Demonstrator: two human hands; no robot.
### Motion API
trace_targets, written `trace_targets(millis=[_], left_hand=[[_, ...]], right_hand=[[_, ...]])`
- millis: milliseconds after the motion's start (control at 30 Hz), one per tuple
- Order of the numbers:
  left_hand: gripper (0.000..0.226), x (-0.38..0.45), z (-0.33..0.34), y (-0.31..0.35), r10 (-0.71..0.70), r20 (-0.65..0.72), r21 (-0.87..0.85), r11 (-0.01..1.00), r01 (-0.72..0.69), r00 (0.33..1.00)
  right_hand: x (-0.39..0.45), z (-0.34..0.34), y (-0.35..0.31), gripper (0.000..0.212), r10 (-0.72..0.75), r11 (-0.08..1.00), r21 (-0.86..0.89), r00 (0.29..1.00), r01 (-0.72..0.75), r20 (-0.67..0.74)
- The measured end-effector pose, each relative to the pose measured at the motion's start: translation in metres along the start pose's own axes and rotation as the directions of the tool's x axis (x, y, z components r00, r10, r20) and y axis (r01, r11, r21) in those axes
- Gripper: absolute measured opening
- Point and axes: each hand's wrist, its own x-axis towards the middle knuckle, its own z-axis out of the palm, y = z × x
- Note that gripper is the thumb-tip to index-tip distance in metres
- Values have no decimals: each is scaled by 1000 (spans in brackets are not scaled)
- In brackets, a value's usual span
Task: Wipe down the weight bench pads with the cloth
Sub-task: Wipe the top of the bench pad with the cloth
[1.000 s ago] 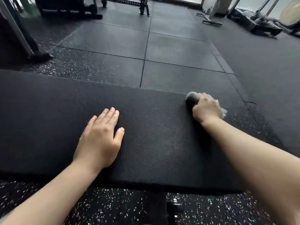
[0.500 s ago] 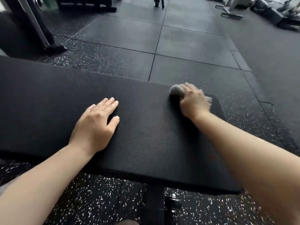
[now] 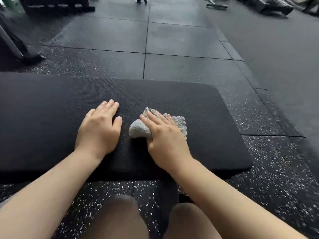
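Note:
A black textured weight bench pad runs across the middle of the view, its rounded right end at about the centre right. A crumpled grey cloth lies on the pad. My right hand presses down on the cloth with its fingers stretched flat over it; the thumb is tucked at the cloth's near edge. My left hand rests flat on the bare pad just left of the cloth, fingers together and straight.
Dark rubber floor tiles stretch beyond the pad, with speckled matting around the bench. A rack foot stands at the far left. Gym equipment sits at the top right. My knees are below the pad's near edge.
My right hand has slid the cloth from the pad's far right edge leftwards and nearer, close to my left hand, and its fingers have flattened out. The view has tilted down.

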Motion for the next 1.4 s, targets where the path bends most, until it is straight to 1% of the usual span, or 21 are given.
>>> trace_targets(millis=[67, 133, 200, 267, 367, 400, 433, 467, 533, 567, 600, 633, 667, 700, 800, 900, 933, 967, 1067, 1233, 1400], left_hand=[[63, 0, -1, 0, 12, 7, -3, 1000, -12, 1000], [53, -1, -3, 1, 10, 21, -2, 1000, -10, 1000], [51, -2, -4, 1, 6, 34, -6, 1000, -6, 999], [51, -3, -3, 2, 13, 30, -2, 1000, -13, 999], [51, -3, -1, 4, 8, 18, 15, 1000, -8, 1000], [51, -3, -1, 4, 1, 15, 7, 1000, -1, 1000], [51, -2, -1, 3, 0, 14, -4, 1000, 0, 1000], [51, 0, -1, 2, 8, 17, -16, 1000, -8, 1000], [50, 1, -2, -1, 28, 37, -28, 999, -27, 999], [50, 0, -2, -3, 30, 48, -37, 999, -29, 998], [50, 0, -3, -5, 37, 56, -51, 998, -34, 998], [50, 0, -4, -6, 47, 64, -64, 997, -42, 997], [50, -1, -5, -8, 58, 73, -71, 996, -53, 996], [50, -1, -6, -9, 70, 80, -72, 995, -65, 994], [50, -3, -7, -11, 90, 87, -87, 993, -82, 992], [50, 0, -6, -13, 95, 80, -70, 994, -89, 992], [50, 0, -6, -13, 95, 82, -55, 994, -91, 992], [50, 0, -4, -12, 94, 86, -40, 995, -91, 992], [50, 2, -2, -7, 77, 82, -1, 997, -77, 994], [55, -16, -7, 18, 26, 109, 59, 998, -33, 994], [59, -43, 16, 97, 158, 158, 46, 985, -167, 975]], right_hand=[[-36, -14, 27, 65, 47, 999, -14, 998, -47, -37], [-60, -29, 57, 65, 177, 983, -29, 979, -181, -98], [-55, -39, 84, 62, 322, 943, -41, 937, -330, -131], [-30, -42, 98, 60, 437, 890, -53, 880, -453, -189], [9, -30, 91, 52, 604, 761, -55, 737, -646, -301], [18, -24, 82, 51, 630, 737, -48, 711, -674, -312], [23, -18, 70, 52, 625, 744, -38, 716, -667, -311], [23, -10, 56, 53, 583, 784, -31, 753, -619, -304], [4, -2, 28, 58, 420, 896, -48, 878, -442, -230], [-12, -3, 19, 61, 329, 938, -47, 926, -343, -185], [-30, -6, 16, 66, 267, 961, -37, 953, -275, -144], [-47, -12, 19, 70, 244, 968, -27, 964, -248, -109], [-62, -19, 28, 71, 257, 964, -34, 961, -262, -106], [-71, -26, 43, 69, 308, 948, -40, 942, -316, -135], [-62, -43, 77, 60, 521, 842, -23, 824, -539, -224], [-15, -41, 85, 57, 653, 734, -13, 710, -679, -265], [-5, -38, 84, 55, 667, 714, -23, 689, -700, -282], [-2, -34, 82, 54, 655, 718, -41, 695, -695, -297], [-9, -31, 86, 57, 570, 796, -51, 776, -603, -272], [-11, -33, 85, 55, 546, 809, -58, 784, -585, -295], [-4, -34, 90, 57, 539, 817, -59, 798, -573, -270]])
